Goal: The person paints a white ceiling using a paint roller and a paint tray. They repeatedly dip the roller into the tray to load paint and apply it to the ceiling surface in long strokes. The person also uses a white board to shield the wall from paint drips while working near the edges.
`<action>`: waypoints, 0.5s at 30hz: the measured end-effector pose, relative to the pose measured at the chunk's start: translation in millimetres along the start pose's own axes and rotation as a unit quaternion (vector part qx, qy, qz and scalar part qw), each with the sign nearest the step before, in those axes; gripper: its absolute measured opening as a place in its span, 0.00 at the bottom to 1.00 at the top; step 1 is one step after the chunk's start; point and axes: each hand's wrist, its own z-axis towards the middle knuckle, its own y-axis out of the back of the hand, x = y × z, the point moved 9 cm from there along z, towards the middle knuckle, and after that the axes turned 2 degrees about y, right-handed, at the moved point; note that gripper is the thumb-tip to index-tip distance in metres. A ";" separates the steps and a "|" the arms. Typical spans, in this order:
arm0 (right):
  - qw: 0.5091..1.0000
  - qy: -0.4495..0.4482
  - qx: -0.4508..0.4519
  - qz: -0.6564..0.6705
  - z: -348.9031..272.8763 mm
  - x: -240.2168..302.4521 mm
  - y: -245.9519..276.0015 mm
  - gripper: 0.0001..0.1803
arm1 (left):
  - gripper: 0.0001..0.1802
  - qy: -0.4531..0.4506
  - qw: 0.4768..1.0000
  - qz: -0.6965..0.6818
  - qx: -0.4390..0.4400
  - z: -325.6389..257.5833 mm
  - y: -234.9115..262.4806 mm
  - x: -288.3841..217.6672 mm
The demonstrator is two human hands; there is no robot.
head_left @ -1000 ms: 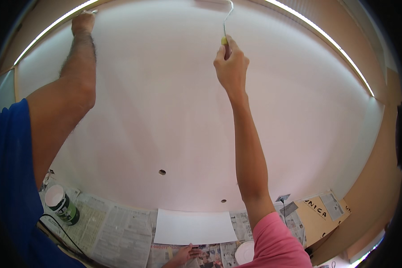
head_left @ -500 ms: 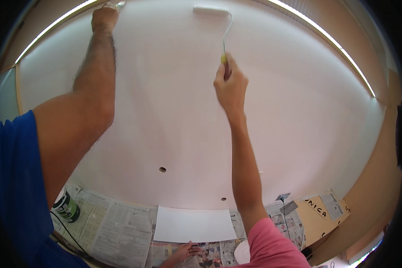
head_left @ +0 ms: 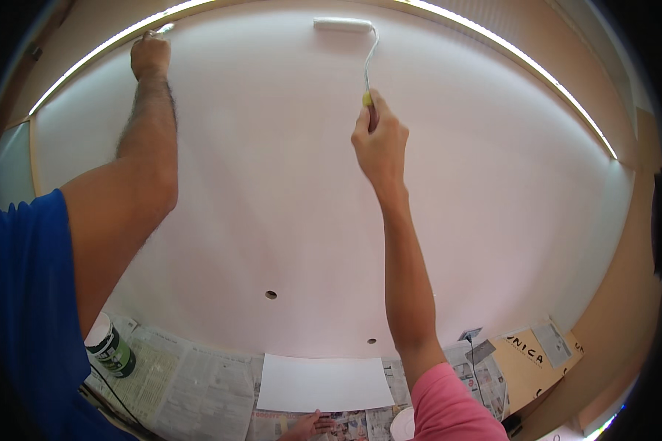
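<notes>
Up against the pale pink-white wall (head_left: 294, 184), my right hand (head_left: 381, 140) is closed round the handle of a paint roller (head_left: 343, 26). The roller's white sleeve lies level near the top of the wall, on a bent wire frame. Low in the view, my left hand (head_left: 310, 425) has its fingers stretched out, holding nothing, by the near edge of a white sheet (head_left: 324, 384). At the left, a co-worker in a blue sleeve (head_left: 29, 272) raises a hand (head_left: 151, 57) with a paintbrush (head_left: 166, 29) to the wall's upper edge.
Newspaper (head_left: 198, 386) covers the surface along the wall's foot. A paint can (head_left: 114, 353) stands at the left, and a round white lid or tub (head_left: 403, 425) is partly hidden by my sleeve. Cardboard (head_left: 526, 367) lies right of a wall socket (head_left: 469, 334) with a cord. Two holes pierce the wall.
The view has tilted up slightly, so the wall and newspaper sit lower in the picture. The co-worker's brush hand has shifted left along the top edge. My right hand keeps its grip on the roller.
</notes>
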 end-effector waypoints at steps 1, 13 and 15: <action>1.000 -0.013 0.005 -0.010 14.4 -2.1 -4.1 0.18 | 0.30 -0.007 1.000 0.000 0.002 -0.6 -0.1 -0.4; 0.999 -0.031 0.009 -0.012 37.8 5.2 -13.8 0.20 | 0.30 -0.057 0.998 -0.025 0.002 11.7 12.5 7.2; 0.999 -0.032 0.002 -0.014 37.0 6.1 -13.4 0.20 | 0.30 -0.056 0.998 -0.024 -0.001 10.9 13.8 7.6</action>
